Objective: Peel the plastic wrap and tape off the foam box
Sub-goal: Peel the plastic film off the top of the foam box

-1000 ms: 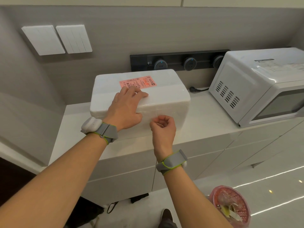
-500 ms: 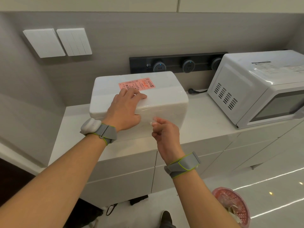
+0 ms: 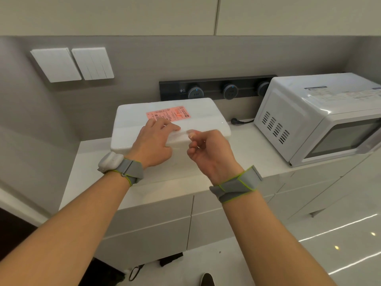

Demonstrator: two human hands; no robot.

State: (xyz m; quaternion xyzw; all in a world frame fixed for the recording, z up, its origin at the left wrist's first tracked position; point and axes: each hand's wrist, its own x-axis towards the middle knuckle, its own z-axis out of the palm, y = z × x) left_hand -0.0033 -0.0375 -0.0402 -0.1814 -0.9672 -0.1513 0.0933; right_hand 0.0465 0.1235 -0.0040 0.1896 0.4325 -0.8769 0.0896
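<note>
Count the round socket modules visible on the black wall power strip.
3: left round socket module, middle one, and right one, partly hidden by the white microwave; more may be hidden behind it.

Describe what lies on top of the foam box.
On the foam box: a pink label and the left hand, pressing flat and covering the label's near edge. Clear wrap is hardly discernible.

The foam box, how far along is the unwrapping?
Early on. Nothing looks removed: the foam box is still closed, its pink label in place. The left hand steadies the lid while the right hand pinches a clear, blurred strip at the front edge. Nearly all the peeling remains.
</note>
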